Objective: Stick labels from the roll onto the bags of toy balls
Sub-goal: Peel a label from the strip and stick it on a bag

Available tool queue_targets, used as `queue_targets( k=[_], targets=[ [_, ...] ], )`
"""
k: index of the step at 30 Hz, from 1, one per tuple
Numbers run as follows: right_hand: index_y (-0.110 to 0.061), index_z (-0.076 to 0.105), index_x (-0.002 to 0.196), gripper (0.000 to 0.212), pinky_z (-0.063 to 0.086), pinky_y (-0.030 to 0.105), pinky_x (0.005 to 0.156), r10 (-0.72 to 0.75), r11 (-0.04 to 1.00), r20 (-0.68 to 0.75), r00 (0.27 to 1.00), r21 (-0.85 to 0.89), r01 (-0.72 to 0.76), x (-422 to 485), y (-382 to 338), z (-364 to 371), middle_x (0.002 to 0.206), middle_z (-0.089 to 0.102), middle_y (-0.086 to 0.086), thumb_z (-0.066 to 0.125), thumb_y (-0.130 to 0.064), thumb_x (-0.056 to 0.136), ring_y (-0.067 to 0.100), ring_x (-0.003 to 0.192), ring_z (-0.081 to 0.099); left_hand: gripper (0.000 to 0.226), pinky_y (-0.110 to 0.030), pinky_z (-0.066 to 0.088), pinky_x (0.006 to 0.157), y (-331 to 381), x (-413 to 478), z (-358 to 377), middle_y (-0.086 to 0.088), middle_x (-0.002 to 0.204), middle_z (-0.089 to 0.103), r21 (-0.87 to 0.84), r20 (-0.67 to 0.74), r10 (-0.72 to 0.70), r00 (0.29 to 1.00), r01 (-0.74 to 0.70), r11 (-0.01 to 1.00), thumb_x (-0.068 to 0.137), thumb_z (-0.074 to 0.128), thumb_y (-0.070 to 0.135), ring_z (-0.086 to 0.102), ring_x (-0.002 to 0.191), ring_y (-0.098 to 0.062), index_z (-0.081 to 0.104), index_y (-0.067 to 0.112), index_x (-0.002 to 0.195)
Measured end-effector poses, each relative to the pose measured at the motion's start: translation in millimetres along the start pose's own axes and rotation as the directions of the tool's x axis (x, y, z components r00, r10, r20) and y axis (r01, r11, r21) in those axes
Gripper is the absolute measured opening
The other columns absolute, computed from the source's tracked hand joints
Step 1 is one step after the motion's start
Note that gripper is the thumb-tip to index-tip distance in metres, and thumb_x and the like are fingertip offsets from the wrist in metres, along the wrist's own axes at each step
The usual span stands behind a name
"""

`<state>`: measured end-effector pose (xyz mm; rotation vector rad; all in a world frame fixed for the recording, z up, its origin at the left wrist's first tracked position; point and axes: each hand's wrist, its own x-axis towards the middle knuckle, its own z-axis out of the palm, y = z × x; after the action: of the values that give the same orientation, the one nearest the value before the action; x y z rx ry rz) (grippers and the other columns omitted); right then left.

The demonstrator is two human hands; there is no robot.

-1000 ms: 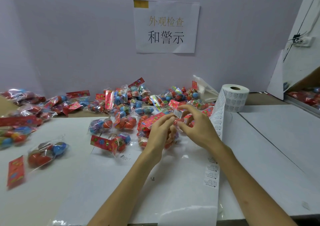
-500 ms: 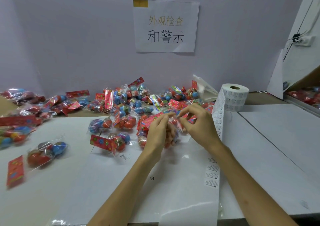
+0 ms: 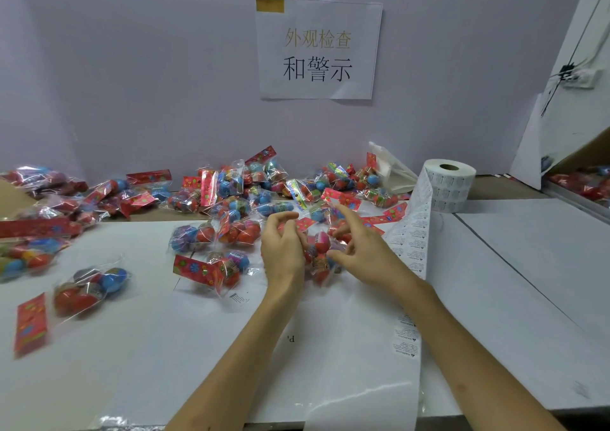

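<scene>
A clear bag of red toy balls (image 3: 319, 255) sits between my hands at the table's middle. My left hand (image 3: 284, 249) grips its left side with curled fingers. My right hand (image 3: 359, 249) touches its right side, thumb against the bag and index finger raised and spread. The white label roll (image 3: 449, 189) stands at the back right, and its strip of labels (image 3: 411, 255) trails toward me under my right forearm. Whether a label is on this bag is hidden by my fingers.
Several more bags of balls (image 3: 231, 199) lie heaped along the back wall and at the left (image 3: 89, 288). A paper sign (image 3: 317, 47) hangs on the wall. A cardboard box with bags (image 3: 584, 183) stands at the far right. White sheets (image 3: 330, 348) cover the table.
Both hands have come down from pinching at the bag's top to its sides. My right hand's fingers have spread open.
</scene>
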<state>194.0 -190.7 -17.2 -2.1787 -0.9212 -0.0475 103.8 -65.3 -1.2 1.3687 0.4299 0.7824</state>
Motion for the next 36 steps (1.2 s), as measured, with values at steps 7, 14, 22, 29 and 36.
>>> queue_targets(
  k=[7, 14, 22, 29, 36],
  targets=[
    [-0.042, 0.029, 0.152, 0.092, 0.046, 0.025, 0.079, 0.034, 0.998, -0.012, 0.999, 0.057, -0.033, -1, -2, -1, 0.098, 0.062, -0.014, 0.083, -0.027, 0.079, -0.001, 0.088, 0.059, 0.024, -0.029, 0.04, 0.05, -4, 2, 0, 0.001, 0.059, 0.054, 0.021, -0.018, -0.012, 1.0, 0.012, 1.0, 0.103, 0.042, 0.008, 0.044, 0.045, -0.009, 0.062, 0.022, 0.106],
    [-0.04, 0.038, 0.141, 0.09, 0.054, 0.029, 0.086, 0.055, 0.941, -0.151, 0.987, 0.337, -0.001, 0, -9, -3, 0.098, 0.063, -0.003, 0.091, -0.016, 0.072, 0.017, 0.09, 0.069, 0.023, -0.024, 0.042, 0.051, -4, 4, 0, -0.003, 0.069, 0.057, -0.008, -0.019, -0.011, 1.0, 0.011, 1.0, 0.1, 0.045, 0.006, 0.049, 0.053, -0.01, 0.062, 0.02, 0.105],
    [-0.034, 0.041, 0.135, 0.081, 0.061, 0.035, 0.078, 0.227, 0.766, -0.309, 0.924, 0.642, 0.026, 3, -11, -16, 0.103, 0.063, 0.002, 0.088, -0.008, 0.074, 0.025, 0.094, 0.069, 0.012, -0.01, 0.049, 0.061, -4, 4, 0, 0.002, 0.095, 0.063, -0.092, -0.072, 0.083, 0.994, -0.09, 0.992, 0.098, 0.066, 0.019, 0.064, 0.077, -0.002, 0.057, 0.024, 0.104],
    [-0.038, 0.047, 0.129, 0.074, 0.06, 0.034, 0.076, 0.158, 0.65, -0.256, 0.954, 0.754, 0.095, -1, -20, -18, 0.101, 0.066, 0.001, 0.085, -0.005, 0.075, 0.018, 0.09, 0.074, 0.045, -0.037, 0.06, 0.084, 0, -1, 3, -0.009, 0.116, 0.074, -0.184, 0.377, -0.19, 0.907, 0.275, 0.944, 0.09, 0.073, 0.035, 0.073, 0.105, -0.025, 0.062, 0.012, 0.127],
    [-0.025, 0.058, 0.134, 0.057, 0.058, 0.028, 0.075, 0.159, 0.611, -0.223, 0.962, 0.788, 0.081, -1, -24, -22, 0.101, 0.069, -0.005, 0.072, -0.024, 0.079, 0.01, 0.092, 0.072, 0.023, -0.05, 0.058, 0.092, -3, 9, -2, -0.008, 0.1, 0.078, -0.265, 0.3, -0.226, 0.927, 0.308, 0.914, 0.093, 0.072, 0.014, 0.075, 0.091, -0.024, 0.068, 0.007, 0.114]
  ],
)
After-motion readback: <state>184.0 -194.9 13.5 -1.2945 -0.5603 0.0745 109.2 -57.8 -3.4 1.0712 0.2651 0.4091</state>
